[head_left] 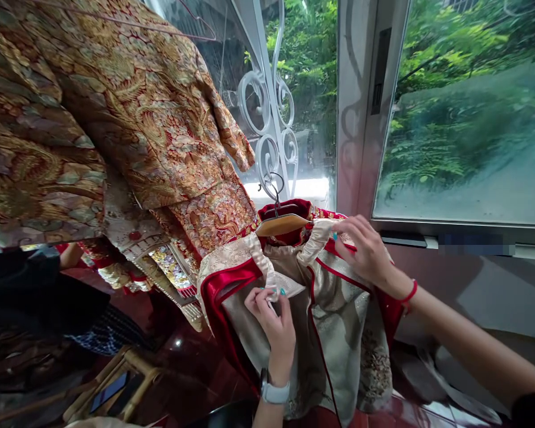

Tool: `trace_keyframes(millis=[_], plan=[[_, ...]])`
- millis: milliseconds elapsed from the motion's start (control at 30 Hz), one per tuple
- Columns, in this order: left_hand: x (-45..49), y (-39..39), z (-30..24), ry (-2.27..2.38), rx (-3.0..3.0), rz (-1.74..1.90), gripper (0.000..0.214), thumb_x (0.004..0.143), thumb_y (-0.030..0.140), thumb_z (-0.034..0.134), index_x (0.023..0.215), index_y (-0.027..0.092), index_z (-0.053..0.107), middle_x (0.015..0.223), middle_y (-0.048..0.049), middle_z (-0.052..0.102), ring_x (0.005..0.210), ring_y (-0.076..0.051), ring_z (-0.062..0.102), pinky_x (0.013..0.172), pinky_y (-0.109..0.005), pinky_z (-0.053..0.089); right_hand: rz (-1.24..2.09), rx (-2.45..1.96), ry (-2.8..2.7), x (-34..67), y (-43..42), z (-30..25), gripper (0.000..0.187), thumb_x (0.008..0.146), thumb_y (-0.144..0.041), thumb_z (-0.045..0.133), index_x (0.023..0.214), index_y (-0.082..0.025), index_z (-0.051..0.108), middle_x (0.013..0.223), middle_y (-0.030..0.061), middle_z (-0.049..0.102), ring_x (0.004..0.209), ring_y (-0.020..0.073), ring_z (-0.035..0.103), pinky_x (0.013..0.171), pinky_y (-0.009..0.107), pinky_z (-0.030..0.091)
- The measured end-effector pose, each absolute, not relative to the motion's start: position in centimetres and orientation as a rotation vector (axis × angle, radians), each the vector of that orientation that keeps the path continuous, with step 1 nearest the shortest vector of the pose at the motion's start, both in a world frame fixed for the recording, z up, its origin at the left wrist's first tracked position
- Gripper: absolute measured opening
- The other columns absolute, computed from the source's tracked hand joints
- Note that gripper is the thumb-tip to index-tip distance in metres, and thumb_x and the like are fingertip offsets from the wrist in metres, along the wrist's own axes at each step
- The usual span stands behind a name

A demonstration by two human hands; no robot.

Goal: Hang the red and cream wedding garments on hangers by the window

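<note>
A cream skirt with red trim (339,339) hangs in front of me, its gathered waistband at the top. It is on a wooden hanger (282,225) with a dark metal hook, together with a red garment behind it. My left hand (274,318), with a watch at the wrist, pinches a pale flap of cloth at the skirt's waistband, below the hanger. Higher up, my right hand (363,249), with a red cord bracelet, has its fingers closed on the waistband near the hanger's right end. Its fingertips are partly hidden by cloth.
Gold and red brocade jackets (151,113) hang close by on the left. White scrolled ironwork (267,119) stands before the window. A bamboo stool (120,386) with a phone (109,392) on it is at lower left, near a person in dark clothes (40,297).
</note>
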State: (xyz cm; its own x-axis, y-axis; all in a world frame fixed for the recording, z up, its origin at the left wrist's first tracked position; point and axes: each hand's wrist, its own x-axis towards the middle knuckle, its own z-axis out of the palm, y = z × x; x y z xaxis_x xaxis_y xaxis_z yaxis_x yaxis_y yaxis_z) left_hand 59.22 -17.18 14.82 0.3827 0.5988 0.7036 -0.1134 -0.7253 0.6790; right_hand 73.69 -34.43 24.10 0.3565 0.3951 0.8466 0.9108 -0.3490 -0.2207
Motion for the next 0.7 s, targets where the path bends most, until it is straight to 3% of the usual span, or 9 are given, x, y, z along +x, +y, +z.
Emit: trace_keyframes(millis=[167, 267, 367, 467, 567, 633, 700], plan=[[59.3, -17.6, 15.7, 0.378, 1.449, 1.052, 0.030, 0.091, 0.039, 0.055, 0.113, 0.022, 0.046, 0.088, -0.0006, 0.053, 0.064, -0.011, 0.053, 0.062, -0.025, 0.048, -0.093, -2.101, -1.014, 69.2, -30.7, 19.3, 0.015, 0.085, -0.013, 0.051, 0.096, -0.017, 0.060, 0.077, 0.0042, 0.063, 0.065, 0.0159, 0.058, 0.062, 0.026, 0.043], [57.9, -16.7, 15.3, 0.265, 1.368, 0.962, 0.040, 0.083, 0.042, 0.064, 0.114, 0.021, 0.050, 0.098, -0.0038, 0.058, 0.073, -0.014, 0.060, 0.069, -0.026, 0.052, 0.296, -2.013, -0.875, 68.3, -30.0, 15.8, 0.013, 0.082, -0.013, 0.052, 0.094, -0.017, 0.057, 0.073, 0.0020, 0.061, 0.060, 0.0131, 0.057, 0.056, 0.023, 0.041], [56.9, -16.3, 11.5, 0.310, 1.361, 0.886, 0.040, 0.080, 0.040, 0.066, 0.112, 0.021, 0.054, 0.104, -0.0057, 0.061, 0.085, -0.017, 0.063, 0.081, -0.032, 0.052, 0.494, -1.696, -0.691, 67.1, -31.1, 11.2, 0.012, 0.082, -0.020, 0.048, 0.093, -0.020, 0.051, 0.069, -0.0035, 0.056, 0.049, 0.0105, 0.051, 0.046, 0.021, 0.039], [58.0, -17.1, 5.4, 0.470, 1.519, 0.631, 0.040, 0.068, 0.030, 0.072, 0.103, 0.019, 0.058, 0.099, -0.0075, 0.066, 0.094, -0.023, 0.065, 0.090, -0.037, 0.050, 0.510, -1.687, -0.612, 65.6, -32.1, 6.2, 0.017, 0.077, -0.021, 0.048, 0.093, -0.019, 0.054, 0.073, -0.0006, 0.061, 0.056, 0.0133, 0.056, 0.050, 0.024, 0.044], [60.7, -18.1, 0.9, 0.504, 1.711, 0.510, 0.034, 0.071, 0.028, 0.067, 0.103, 0.017, 0.062, 0.114, -0.0130, 0.067, 0.115, -0.027, 0.059, 0.104, -0.040, 0.041, 0.241, -1.833, -0.573, 64.9, -31.5, 3.2, 0.027, 0.075, -0.020, 0.049, 0.100, -0.019, 0.059, 0.089, 0.0055, 0.067, 0.076, 0.0191, 0.063, 0.074, 0.034, 0.051], [62.2, -18.3, -0.1, 0.474, 1.766, 0.488, 0.025, 0.078, 0.030, 0.059, 0.099, 0.016, 0.063, 0.111, -0.0140, 0.068, 0.110, -0.026, 0.062, 0.103, -0.041, 0.042, 0.025, -1.884, -0.447, 65.1, -30.5, 2.8, 0.025, 0.077, -0.025, 0.051, 0.100, -0.018, 0.060, 0.092, 0.0085, 0.067, 0.085, 0.0237, 0.063, 0.083, 0.040, 0.050], [62.6, -18.2, 0.1, 0.433, 1.776, 0.457, 0.021, 0.082, 0.031, 0.055, 0.093, 0.016, 0.065, 0.102, -0.0132, 0.071, 0.101, -0.026, 0.065, 0.097, -0.041, 0.046, -0.065, -1.879, -0.316, 65.5, -29.3, 3.2, 0.022, 0.080, -0.034, 0.055, 0.094, -0.017, 0.059, 0.090, 0.0106, 0.068, 0.083, 0.0264, 0.064, 0.080, 0.042, 0.050]])
